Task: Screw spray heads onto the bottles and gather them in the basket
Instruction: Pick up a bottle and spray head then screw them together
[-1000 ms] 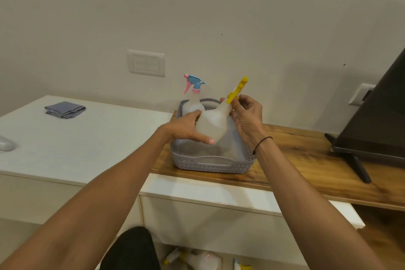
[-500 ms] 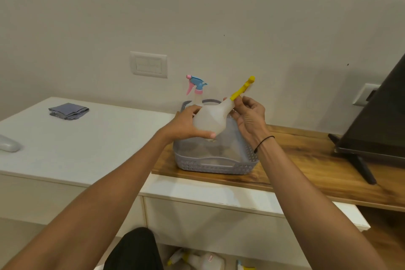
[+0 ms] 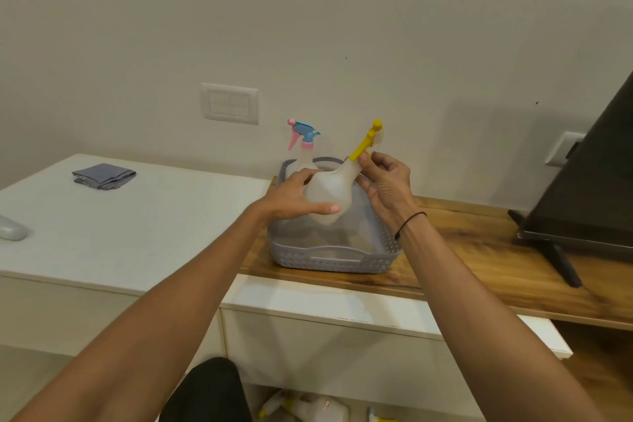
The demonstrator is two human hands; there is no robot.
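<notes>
I hold a translucent white bottle (image 3: 329, 190) tilted over the grey basket (image 3: 329, 262). My left hand (image 3: 294, 195) wraps its body. My right hand (image 3: 387, 181) pinches at the bottle's neck, where the yellow spray head (image 3: 366, 140) points up and to the right. A second bottle with a blue and pink spray head (image 3: 303, 134) stands upright in the basket's far left corner, partly hidden behind my left hand.
The basket sits on a wooden shelf (image 3: 479, 260) beside a white cabinet top (image 3: 137, 216). A folded grey cloth (image 3: 102, 175) lies far left. A dark screen on a stand (image 3: 582, 202) is at right. More bottles (image 3: 308, 408) lie on the floor below.
Both hands and the bottle have risen slightly above the basket. The right hand's fingers have shifted around the neck under the yellow spray head.
</notes>
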